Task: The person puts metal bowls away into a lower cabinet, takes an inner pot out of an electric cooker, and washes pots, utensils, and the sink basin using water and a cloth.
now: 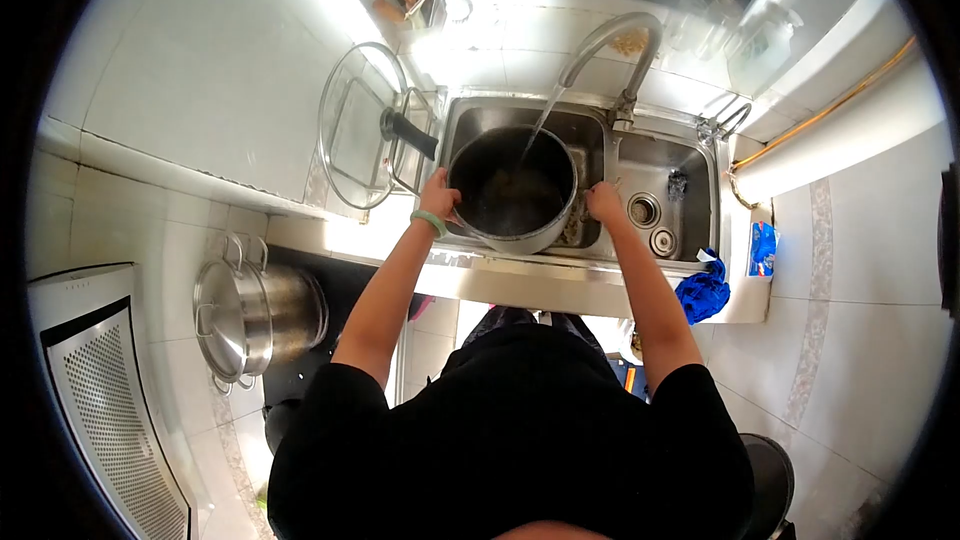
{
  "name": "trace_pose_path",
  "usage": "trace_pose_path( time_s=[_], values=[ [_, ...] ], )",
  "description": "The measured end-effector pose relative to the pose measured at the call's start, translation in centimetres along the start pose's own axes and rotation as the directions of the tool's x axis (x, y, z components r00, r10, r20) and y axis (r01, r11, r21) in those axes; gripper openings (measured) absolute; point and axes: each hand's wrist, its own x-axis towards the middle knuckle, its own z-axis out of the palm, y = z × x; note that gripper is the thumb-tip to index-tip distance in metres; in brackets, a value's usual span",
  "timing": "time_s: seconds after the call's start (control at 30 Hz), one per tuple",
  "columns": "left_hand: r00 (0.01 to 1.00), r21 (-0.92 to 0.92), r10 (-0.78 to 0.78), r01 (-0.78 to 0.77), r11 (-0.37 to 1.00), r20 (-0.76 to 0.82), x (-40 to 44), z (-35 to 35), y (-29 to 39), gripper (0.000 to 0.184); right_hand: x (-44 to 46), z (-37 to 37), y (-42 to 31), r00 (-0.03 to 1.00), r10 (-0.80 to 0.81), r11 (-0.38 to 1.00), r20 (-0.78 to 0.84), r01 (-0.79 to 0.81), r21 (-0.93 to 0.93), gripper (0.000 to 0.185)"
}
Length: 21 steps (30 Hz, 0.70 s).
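The left hand [439, 197] grips the pot [513, 230] by the sink's [688, 158] front left corner. The right hand [604, 202] curls beside it. Tap [598, 38] water runs in.

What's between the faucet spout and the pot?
A thin stream of water: in the head view it runs from the faucet spout down into the pot. I see no other object in that stretch.
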Motion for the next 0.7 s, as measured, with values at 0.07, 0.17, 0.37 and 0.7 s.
trace_pose_path(
  time_s=[0.07,0.17,0.37,0.7],
  values=[
    [0.963,-0.098,0.226,-0.242,0.965,-0.149,0.8,0.7,-1.6,0.040,-1.2,1.4,-0.6,0.999,0.047,0.997,-0.005,-0.046,0.063,0.027],
    [0.952,-0.083,0.290,-0.299,0.951,-0.100,-0.5,1.1,0.1,0.040,-2.9,3.1,-1.8,0.982,0.187,0.954,-0.001,-0.181,0.237,0.026],
    [0.976,-0.432,0.163,-0.209,0.877,-0.142,-0.1,3.0,-0.9,0.042,-4.1,4.6,-1.2,0.977,0.215,0.949,0.004,-0.210,0.235,0.026],
    [0.728,0.585,0.680,-0.515,0.626,-0.086,-2.2,3.7,8.8,0.037,-8.7,2.3,-3.9,0.981,0.193,0.908,0.037,-0.193,0.372,0.028]
  ],
)
